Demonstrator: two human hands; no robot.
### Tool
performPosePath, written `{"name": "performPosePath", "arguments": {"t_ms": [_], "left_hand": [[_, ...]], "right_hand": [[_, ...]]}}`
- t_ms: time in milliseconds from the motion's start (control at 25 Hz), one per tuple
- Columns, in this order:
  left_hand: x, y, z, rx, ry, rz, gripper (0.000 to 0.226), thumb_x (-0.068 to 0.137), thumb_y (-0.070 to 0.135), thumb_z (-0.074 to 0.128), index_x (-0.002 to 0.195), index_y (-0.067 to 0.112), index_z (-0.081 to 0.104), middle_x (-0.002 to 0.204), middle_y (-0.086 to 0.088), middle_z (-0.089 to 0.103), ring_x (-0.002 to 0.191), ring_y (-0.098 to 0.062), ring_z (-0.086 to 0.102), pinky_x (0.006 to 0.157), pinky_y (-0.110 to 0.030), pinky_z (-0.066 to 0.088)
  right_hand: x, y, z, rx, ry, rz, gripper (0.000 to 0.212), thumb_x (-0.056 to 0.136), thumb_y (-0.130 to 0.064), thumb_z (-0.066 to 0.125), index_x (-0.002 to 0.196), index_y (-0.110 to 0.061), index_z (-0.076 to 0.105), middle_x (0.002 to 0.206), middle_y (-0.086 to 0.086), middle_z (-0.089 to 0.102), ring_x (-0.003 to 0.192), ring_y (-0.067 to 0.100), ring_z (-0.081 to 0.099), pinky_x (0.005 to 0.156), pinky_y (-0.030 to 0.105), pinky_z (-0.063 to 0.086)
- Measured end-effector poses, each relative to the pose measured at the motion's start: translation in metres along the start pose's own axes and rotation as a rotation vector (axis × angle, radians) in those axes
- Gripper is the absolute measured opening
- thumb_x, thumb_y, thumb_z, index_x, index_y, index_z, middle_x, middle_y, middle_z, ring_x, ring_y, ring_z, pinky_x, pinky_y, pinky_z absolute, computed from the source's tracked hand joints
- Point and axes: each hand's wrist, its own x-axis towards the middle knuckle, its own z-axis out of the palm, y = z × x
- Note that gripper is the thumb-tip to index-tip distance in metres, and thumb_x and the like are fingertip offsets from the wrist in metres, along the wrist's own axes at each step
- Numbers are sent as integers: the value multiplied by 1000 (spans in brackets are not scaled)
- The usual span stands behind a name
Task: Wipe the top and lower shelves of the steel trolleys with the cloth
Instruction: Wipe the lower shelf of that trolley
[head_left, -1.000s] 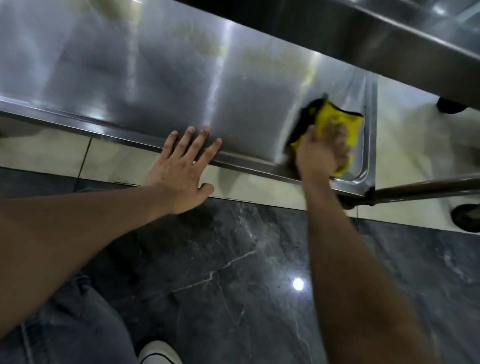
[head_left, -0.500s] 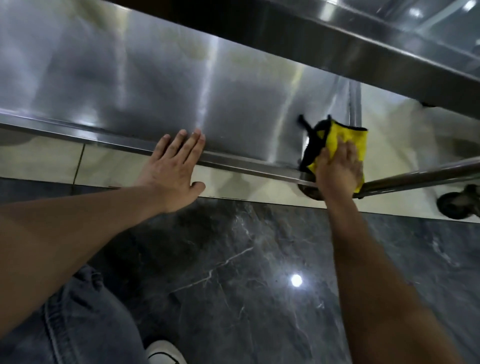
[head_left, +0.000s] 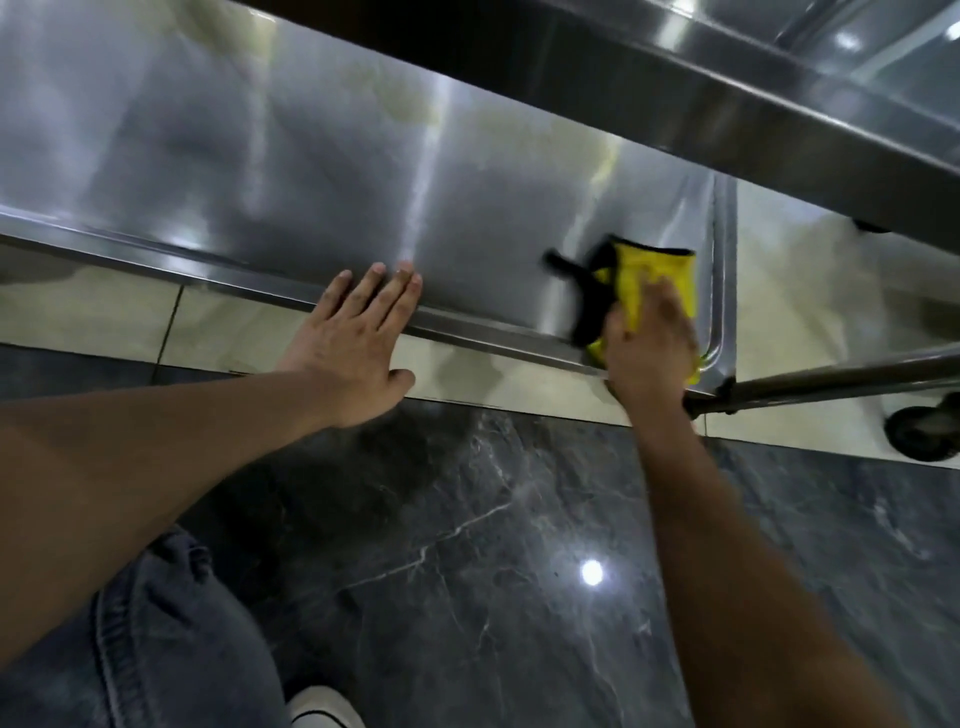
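Nearest the lower shelf's front rim, over dark marble floor (head_left: 467, 571), the left hand (head_left: 353, 343) lies flat with straight fingers close together, fingertips over the rim (head_left: 208, 262), holding nothing. Further right along that rim, the right hand (head_left: 649, 348) presses the yellow and black cloth (head_left: 654, 275) onto the lower shelf (head_left: 311, 171) at its near right corner; whether its fingers are curled into the cloth or laid flat on it I cannot tell. Beyond, the shelf reads as dull steel with yellowish smears toward its back, so I judge the lower shelf only partly wiped, with the rear and left stretch probably left. Above it the top shelf (head_left: 675, 98) shows only its edge; its surface is cut off, so its state is unknown. A castor (head_left: 922, 434) sits right of the corner
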Motion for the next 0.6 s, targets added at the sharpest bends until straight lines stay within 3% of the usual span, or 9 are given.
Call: {"name": "performPosePath", "arguments": {"t_ms": [80, 200, 360, 440, 520, 600], "left_hand": [[0, 3, -1, 8, -13, -6, 94, 89, 60, 23, 152, 17, -33, 162, -3, -35, 151, -24, -26, 126, -48, -6], [2, 7, -2, 28, -22, -25, 95, 90, 60, 24, 151, 15, -35, 159, -4, -39, 150, -25, -28, 126, -48, -8], [2, 9, -3, 29, -24, -43, 96, 92, 59, 28, 151, 16, -34, 160, -3, -38, 150, -24, -29, 126, -48, -9], [2, 8, -5, 4, -35, -37, 95, 93, 58, 30, 152, 17, -32, 161, -1, -36, 150, -22, -29, 126, -47, -9], [0, 4, -8, -13, -60, -18, 94, 94, 58, 31, 153, 19, -30, 162, 0, -34, 150, -21, -28, 126, -46, -10], [-3, 2, -9, -26, -82, -19, 93, 93, 57, 31, 153, 20, -30, 162, 1, -33, 151, -20, -28, 126, -45, -11]], "right_hand": [[41, 19, -5, 27, -15, 185, 62, 103, -44, 39, 157, -19, 26, 165, 11, 22, 151, 32, 22, 123, 48, 14], [82, -12, 5, 91, 9, 215, 62, 100, -47, 40, 155, -21, 32, 164, 10, 25, 151, 30, 21, 124, 49, 12], [69, -105, 24, 93, -23, -113, 58, 98, -47, 46, 150, -20, 43, 158, 11, 38, 144, 31, 36, 119, 46, 24], [37, -139, 33, 85, -90, -301, 58, 96, -48, 45, 151, -27, 41, 160, 7, 35, 146, 29, 32, 121, 45, 20], [6, -136, 35, 105, -108, -436, 58, 94, -48, 44, 150, -31, 42, 160, 3, 36, 148, 25, 31, 121, 45, 19], [0, -101, 28, 75, -74, -440, 57, 96, -46, 46, 150, -30, 43, 159, 3, 39, 145, 26, 36, 118, 47, 27]]}}
